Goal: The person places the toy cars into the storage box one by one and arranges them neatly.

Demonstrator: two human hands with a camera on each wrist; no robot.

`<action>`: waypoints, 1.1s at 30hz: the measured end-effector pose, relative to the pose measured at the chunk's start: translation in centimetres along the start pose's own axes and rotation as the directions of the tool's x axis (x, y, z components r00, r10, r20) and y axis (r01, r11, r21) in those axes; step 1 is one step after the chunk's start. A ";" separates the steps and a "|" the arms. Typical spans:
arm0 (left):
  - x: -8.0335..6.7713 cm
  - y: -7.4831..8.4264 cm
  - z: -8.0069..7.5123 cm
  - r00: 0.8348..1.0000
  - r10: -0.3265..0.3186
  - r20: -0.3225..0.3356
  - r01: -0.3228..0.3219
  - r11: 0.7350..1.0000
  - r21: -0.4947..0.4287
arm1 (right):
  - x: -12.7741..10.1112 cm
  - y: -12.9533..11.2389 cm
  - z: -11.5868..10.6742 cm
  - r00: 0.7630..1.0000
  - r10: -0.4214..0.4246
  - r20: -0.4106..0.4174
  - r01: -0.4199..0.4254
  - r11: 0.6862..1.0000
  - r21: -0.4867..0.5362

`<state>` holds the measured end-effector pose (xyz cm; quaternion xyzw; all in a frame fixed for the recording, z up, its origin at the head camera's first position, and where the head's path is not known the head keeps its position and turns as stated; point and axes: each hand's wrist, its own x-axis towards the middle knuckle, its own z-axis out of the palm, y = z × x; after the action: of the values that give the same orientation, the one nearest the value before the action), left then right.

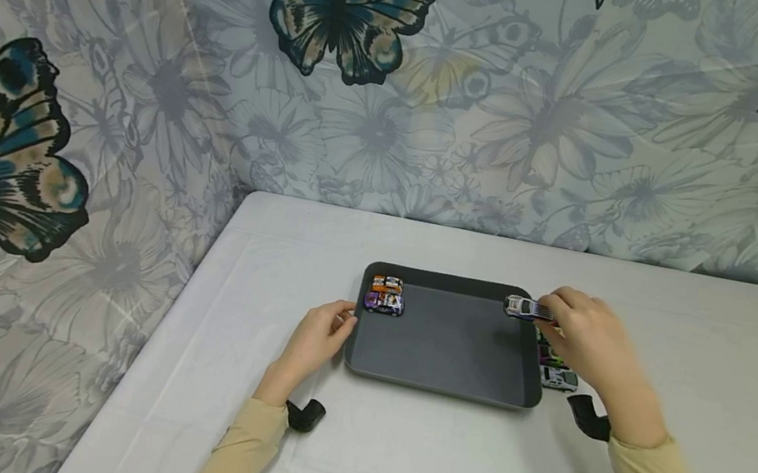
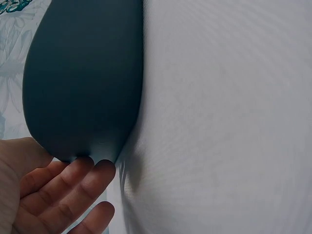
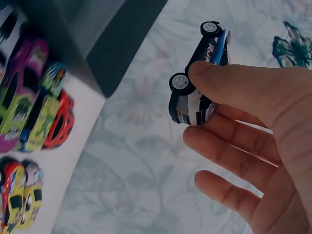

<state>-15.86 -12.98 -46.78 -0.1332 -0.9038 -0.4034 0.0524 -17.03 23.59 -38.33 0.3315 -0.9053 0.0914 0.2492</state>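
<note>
A dark grey tray lies on the white table. Two toy cars, an orange one and a purple one, stand in its far left corner. My right hand pinches a white and blue toy car above the tray's far right corner; the right wrist view shows that car between thumb and fingers. My left hand rests at the tray's left edge, its straight fingers touching the tray rim.
More toy cars lie on the table just right of the tray, partly hidden by my right hand; several coloured cars show in the right wrist view. A butterfly-patterned curtain hangs behind the table.
</note>
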 end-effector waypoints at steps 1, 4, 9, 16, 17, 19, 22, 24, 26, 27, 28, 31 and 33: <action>0.0 0.0 0.0 1.000 -0.002 0.000 0.002 1.000 0.000 | 0.2 -0.1 0.1 1.000 -0.004 0.002 0.004 1.000 0.001; 0.0 0.0 0.0 1.000 -0.002 -0.002 0.002 1.000 -0.001 | 0.9 -0.6 0.6 1.000 -0.013 0.002 0.013 1.000 0.008; 0.0 -0.1 0.0 1.000 0.021 -0.008 -0.021 1.000 -0.006 | 1.7 -1.1 1.5 1.000 -0.017 0.017 0.017 1.000 0.010; 0.0 -0.2 0.0 0.998 0.058 -0.025 -0.058 0.998 -0.001 | 2.7 -1.4 2.8 0.999 -0.028 0.044 0.028 0.999 0.016; 0.0 -0.2 0.0 0.998 0.054 -0.024 -0.054 0.999 -0.001 | 2.8 -1.5 3.0 0.998 -0.032 0.049 0.031 0.999 0.018; 0.0 -0.1 0.0 0.999 0.035 -0.014 -0.036 0.999 -0.006 | 3.1 -1.6 3.4 0.998 -0.037 0.056 0.036 0.999 0.024; 0.0 -0.1 -0.1 1.000 0.018 -0.002 -0.018 1.000 -0.009 | 3.6 -1.8 4.0 0.997 -0.044 0.068 0.042 0.998 0.037; 0.0 -0.1 -0.1 1.000 0.010 0.002 -0.010 1.000 -0.007 | 3.8 -2.0 4.4 0.996 -0.050 0.074 0.046 0.998 0.048; 0.0 0.0 -0.2 1.000 0.006 0.005 -0.006 1.000 -0.006 | 4.1 -2.2 4.7 0.996 -0.052 0.079 0.047 0.997 0.059; 0.0 0.0 -0.2 1.000 0.003 0.007 -0.003 1.000 -0.009 | 4.2 -2.4 4.9 0.995 -0.054 0.082 0.049 0.997 0.060; 0.0 0.0 -0.2 1.000 0.003 0.007 -0.003 1.000 -0.007 | 4.4 -2.6 5.0 0.995 -0.056 0.086 0.051 0.997 0.062; 0.0 0.1 -0.2 1.000 0.003 0.006 -0.003 1.000 -0.007 | 4.8 -3.1 5.4 0.993 -0.066 0.103 0.059 0.996 0.066; 0.1 0.0 -0.2 1.000 0.005 0.004 -0.005 1.000 -0.006 | 5.1 -3.5 5.6 0.991 -0.076 0.114 0.068 0.995 0.067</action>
<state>-15.91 -13.08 -46.61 -0.1365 -0.9023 -0.4058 0.0510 -20.30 16.25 -40.56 0.3764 -0.9025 0.0913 0.1884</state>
